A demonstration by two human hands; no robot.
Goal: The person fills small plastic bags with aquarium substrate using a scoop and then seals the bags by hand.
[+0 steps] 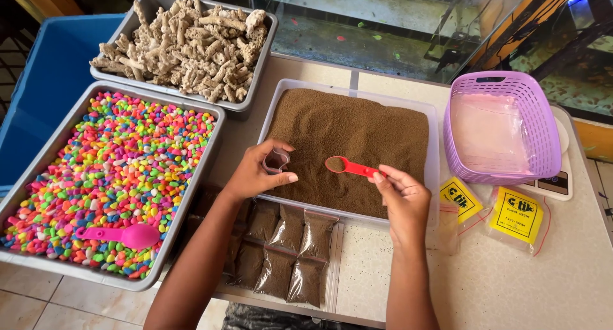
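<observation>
Speckled counter [383, 266] carries a tub [434, 145] of brown granules. Left hand [255, 173] pinches a small bag [276, 160] open; right hand [402, 196] grips a loaded red scoop [348, 166]. Best kept level, tipped slowly at the bag's mouth.

both forearms cut off by near edge. left hand [255, 170] covers most of small clear bag [276, 159]; contents not discernible. left arm hides part of filled brown packets [287, 253]. blue bin [45, 87] cut by left edge. scale [559, 180] mostly hidden under purple basket [536, 122]. glass tank [383, 23] cropped at far edge.
</observation>
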